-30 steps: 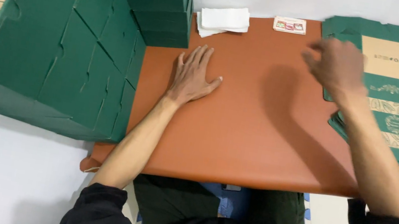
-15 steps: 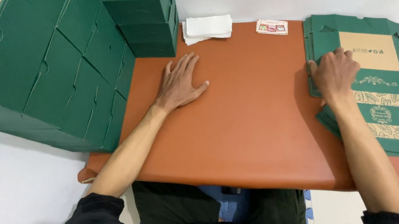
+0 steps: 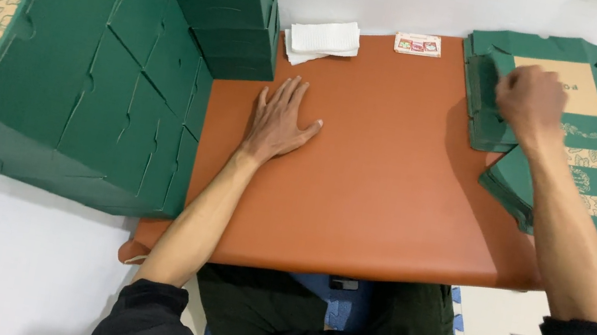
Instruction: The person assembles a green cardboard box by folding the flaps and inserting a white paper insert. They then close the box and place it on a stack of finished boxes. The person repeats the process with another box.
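My left hand lies flat on the orange-brown table, palm down and fingers spread, holding nothing. It rests just right of a big stack of assembled dark green boxes. My right hand is over a pile of flat, unfolded green box blanks at the table's far right. Its fingers are curled at the left edge of the top blank, which has a tan panel. Whether it has lifted a blank I cannot tell.
A second, slanted pile of flat blanks lies nearer me at the right edge. Folded white paper and a small printed card sit at the table's far edge. White wall behind; floor tiles at right.
My right hand has shifted on the blank pile and curled its fingers at the top blank's left edge. The left hand has stayed flat in place.
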